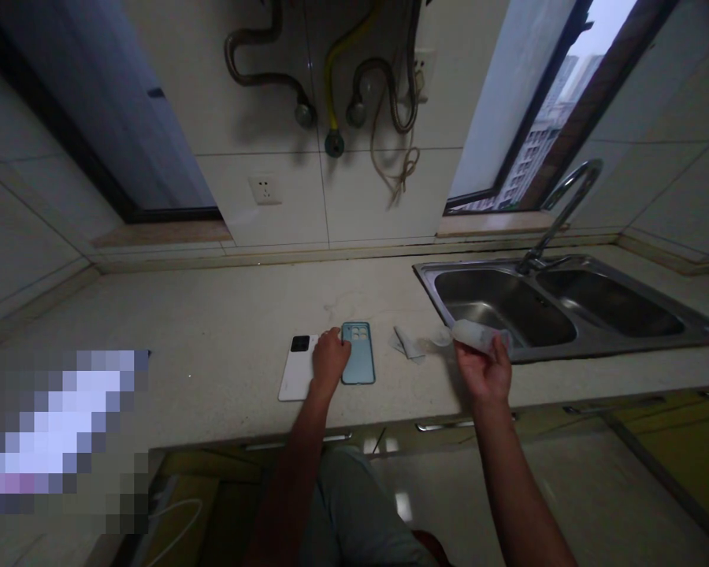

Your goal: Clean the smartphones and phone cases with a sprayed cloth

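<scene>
My left hand (pixel 329 361) is closed, its fingers curled at the upper left edge of a light blue phone case (pixel 359 358) lying on the counter. Partly under that hand, to its left, lies a white smartphone (pixel 295 374) with a black camera block. My right hand (pixel 485 374), palm up, is wrapped round a whitish, translucent, elongated thing (pixel 478 335) in front of the sink; its exact kind is unclear. Just left of it a small clear piece (pixel 440 339) shows. A folded grey cloth (pixel 410 345) rests between the case and the right hand.
A double steel sink (pixel 502 307) with a curved tap (pixel 567 205) is set into the counter (pixel 224 323) on the right. Pipes (pixel 331 87) and a wall socket (pixel 265 189) are on the tiled wall. Drawer handles (pixel 446 426) line the counter's front. A pixelated patch covers the lower left.
</scene>
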The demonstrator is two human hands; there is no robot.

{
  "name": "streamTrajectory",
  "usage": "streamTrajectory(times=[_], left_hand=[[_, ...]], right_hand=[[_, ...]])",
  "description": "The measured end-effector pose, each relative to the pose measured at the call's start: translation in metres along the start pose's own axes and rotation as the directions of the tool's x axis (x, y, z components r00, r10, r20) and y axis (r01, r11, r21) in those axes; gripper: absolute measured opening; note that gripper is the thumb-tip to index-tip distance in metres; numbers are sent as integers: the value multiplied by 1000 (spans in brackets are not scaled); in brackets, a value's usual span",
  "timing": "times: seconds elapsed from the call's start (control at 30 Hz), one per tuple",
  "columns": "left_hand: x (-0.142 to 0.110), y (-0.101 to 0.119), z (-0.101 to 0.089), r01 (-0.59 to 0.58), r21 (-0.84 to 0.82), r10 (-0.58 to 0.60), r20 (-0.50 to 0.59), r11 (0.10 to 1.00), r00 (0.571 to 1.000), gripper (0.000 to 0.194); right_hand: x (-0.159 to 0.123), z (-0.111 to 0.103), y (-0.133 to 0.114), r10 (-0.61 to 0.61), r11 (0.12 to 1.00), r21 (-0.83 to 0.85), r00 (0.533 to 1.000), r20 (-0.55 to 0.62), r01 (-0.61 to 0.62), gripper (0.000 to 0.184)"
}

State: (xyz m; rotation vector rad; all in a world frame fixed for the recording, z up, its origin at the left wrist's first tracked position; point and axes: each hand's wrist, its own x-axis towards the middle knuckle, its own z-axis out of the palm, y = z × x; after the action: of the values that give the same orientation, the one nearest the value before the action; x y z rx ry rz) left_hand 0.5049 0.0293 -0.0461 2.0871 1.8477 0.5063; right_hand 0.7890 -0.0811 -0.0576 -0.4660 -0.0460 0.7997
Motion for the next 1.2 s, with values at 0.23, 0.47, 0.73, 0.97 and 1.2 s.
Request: streamTrajectory(times=[0.23,0.47,0.73,0.97,1.2], left_hand=[[-8,21,-3,-115,-15,113,-92,993,989,32],[-15,84,21,-608,-149,625,124,780,771,50],[2,95,34,-628,-173,651,237,759,721,22],[22,82,14,-326,-573,463,107,752,880,32],[33,75,15,170,-850,63,232,499,971,28]], right_hand=[[3,-20,-13,21,1000,14,999,-40,-20,30],[6,-23,-4,42,999,28,998,-37,-41,25],[-4,-23,3,9,999,43,999,-32,-8,26],[-6,-22,3,44,998,35,998,-41,-42,26],[-7,-20,3,60,998,-23,998,-18,-61,24]])
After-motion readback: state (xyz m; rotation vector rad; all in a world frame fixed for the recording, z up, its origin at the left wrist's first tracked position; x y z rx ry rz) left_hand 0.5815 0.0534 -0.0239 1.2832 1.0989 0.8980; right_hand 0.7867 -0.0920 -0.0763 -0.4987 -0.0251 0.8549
